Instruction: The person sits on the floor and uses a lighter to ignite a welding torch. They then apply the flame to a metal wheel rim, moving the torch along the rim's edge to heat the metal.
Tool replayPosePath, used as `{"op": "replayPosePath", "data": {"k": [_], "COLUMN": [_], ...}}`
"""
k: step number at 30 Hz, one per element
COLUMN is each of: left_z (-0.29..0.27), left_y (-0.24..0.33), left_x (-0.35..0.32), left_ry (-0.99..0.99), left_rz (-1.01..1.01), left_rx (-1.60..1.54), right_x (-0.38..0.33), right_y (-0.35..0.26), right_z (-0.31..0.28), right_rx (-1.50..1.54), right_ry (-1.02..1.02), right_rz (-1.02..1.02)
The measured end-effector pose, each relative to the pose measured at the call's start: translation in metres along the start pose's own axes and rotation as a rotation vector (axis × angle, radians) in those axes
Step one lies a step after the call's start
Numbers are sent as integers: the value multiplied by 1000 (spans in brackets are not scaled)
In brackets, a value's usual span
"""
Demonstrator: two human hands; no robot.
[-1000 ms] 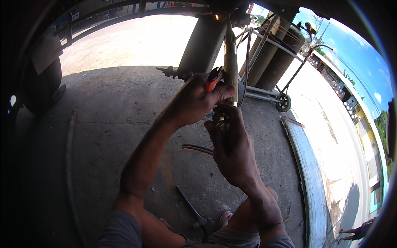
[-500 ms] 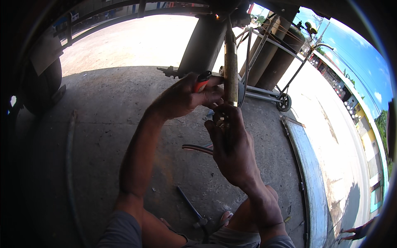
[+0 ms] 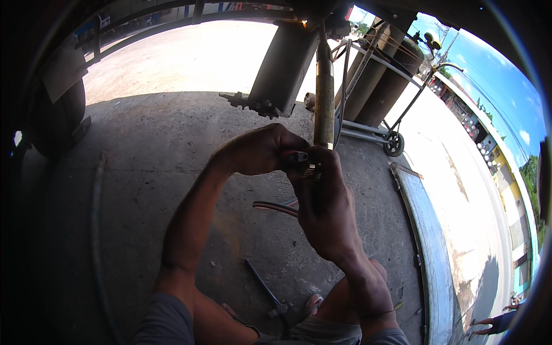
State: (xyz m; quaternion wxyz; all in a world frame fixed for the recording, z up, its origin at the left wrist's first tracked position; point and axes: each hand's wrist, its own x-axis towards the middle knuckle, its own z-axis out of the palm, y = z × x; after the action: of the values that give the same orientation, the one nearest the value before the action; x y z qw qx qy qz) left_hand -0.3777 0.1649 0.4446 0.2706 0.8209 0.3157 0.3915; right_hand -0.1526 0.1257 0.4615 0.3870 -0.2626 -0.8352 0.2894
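Observation:
My right hand (image 3: 326, 215) is closed around the rear of a brass-coloured gas torch (image 3: 325, 103), which points up and away. Thin hoses (image 3: 275, 207) show to the left of this hand, below the torch's rear. My left hand (image 3: 261, 150) is bent over at the wrist, with a red lighter (image 3: 295, 156) held in it. Its fingers reach the brass fittings (image 3: 310, 170) at the torch's rear and are partly hidden there. A small orange glow (image 3: 305, 23) shows on dark metal near the torch's far end.
Gas cylinders (image 3: 388, 86) stand on a wheeled cart (image 3: 368, 130) at the far right. A dark cylindrical tank (image 3: 282, 72) hangs ahead. A hammer (image 3: 279, 309) lies near my feet. A long board (image 3: 428, 241) lies right, a pipe (image 3: 98, 230) left, near a tyre (image 3: 60, 126).
My left hand has moved down beside the torch's rear fittings, and the lighter has tipped from upright to nearly level. The torch has shifted slightly to the right.

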Motion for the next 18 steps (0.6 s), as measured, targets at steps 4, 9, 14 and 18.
{"op": "replayPosePath", "data": {"k": [4,9,14,18], "left_z": [2,1,-4,-10], "left_y": [-1,4,9,13], "left_x": [2,2,0,-4], "left_ry": [32,18,-21,111], "left_rz": [36,0,-85,-97], "left_rx": [4,-39,-55,-361], "right_x": [0,0,-1,-2], "right_y": [-1,-1,0,-2], "right_z": [-3,-2,-4,-6], "right_rx": [20,36,22,7], "right_ry": [-3,0,-8,-33], "right_rz": [-28,-20,-37,36]}}
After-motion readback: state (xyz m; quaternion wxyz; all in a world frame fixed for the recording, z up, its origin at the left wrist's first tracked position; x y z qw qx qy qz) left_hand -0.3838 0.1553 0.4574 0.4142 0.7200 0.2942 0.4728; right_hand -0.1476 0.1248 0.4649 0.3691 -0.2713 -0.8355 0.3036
